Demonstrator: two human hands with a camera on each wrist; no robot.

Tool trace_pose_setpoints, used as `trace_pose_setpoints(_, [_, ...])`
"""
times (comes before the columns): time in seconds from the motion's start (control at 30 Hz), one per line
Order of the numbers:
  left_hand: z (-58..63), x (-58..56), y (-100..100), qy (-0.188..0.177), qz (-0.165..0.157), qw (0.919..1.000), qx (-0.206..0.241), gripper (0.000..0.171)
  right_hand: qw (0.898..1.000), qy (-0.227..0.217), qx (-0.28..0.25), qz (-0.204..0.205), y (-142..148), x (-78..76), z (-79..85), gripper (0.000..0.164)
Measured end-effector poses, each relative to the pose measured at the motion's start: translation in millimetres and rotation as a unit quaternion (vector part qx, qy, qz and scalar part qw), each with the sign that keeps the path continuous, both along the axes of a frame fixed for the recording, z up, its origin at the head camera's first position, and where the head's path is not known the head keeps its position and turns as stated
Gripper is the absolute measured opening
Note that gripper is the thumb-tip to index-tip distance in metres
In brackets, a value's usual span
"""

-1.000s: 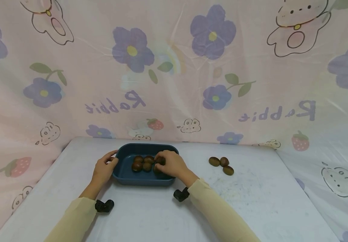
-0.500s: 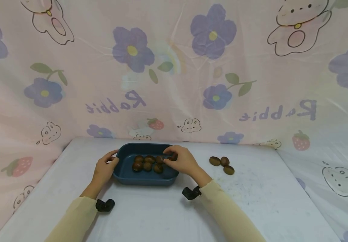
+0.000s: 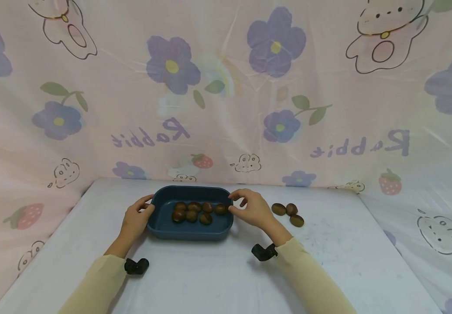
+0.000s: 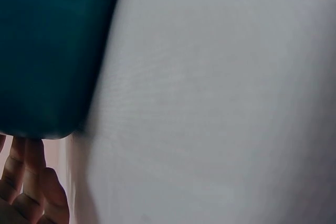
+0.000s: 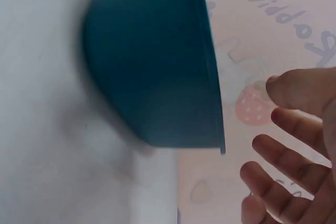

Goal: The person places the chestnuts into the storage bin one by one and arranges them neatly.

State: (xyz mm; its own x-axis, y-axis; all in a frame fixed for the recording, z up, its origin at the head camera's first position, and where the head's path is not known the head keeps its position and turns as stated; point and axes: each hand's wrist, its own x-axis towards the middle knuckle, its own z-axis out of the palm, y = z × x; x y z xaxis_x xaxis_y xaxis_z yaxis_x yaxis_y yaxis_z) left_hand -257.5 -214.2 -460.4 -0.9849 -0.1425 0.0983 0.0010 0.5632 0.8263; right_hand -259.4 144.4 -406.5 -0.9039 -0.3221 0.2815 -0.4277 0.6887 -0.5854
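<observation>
In the head view, brown chestnuts [image 3: 192, 216] lie in two rows inside a dark blue rectangular dish [image 3: 190, 236]. The chestnut at the right end of the far row [image 3: 220, 209] lies close to the dish's right wall. My left hand [image 3: 133, 220] rests its fingertips and thumb against the dish's left end; the left wrist view shows the fingers [image 4: 32, 177] touching the outer wall. Beside the right rim is my right hand [image 3: 254, 209], its thumb and fingers apart and holding nothing. The right wrist view shows those fingers [image 5: 286, 169] spread next to the dish [image 5: 157, 66].
Three more chestnuts [image 3: 287, 213] lie grouped on the white table [image 3: 328, 257], right of the right hand. A pink cloth [image 3: 226, 109] printed with flowers and rabbits hangs behind the table and along its sides. Black wrist cameras [image 3: 264, 252] sit below both wrists.
My right hand has let go of a chestnut at the right end of the far row and moved right, out past the rim. The left hand and dish have stayed put.
</observation>
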Motion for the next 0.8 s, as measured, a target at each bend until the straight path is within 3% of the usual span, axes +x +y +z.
trace_pose_setpoints(0.47, [1.1, 0.8, 1, 0.001, 0.008, 1.0, 0.002, 0.045, 0.999, 0.018, 0.033, -0.037, 45, 10.9, 6.2, 0.03])
trace_pose_setpoints(0.8, [0.9, -0.5, 0, -0.003, 0.003, 1.0, 0.002, 0.045, 0.996, -0.019, 0.055, -0.061, 84, 18.3, 8.1, 0.028])
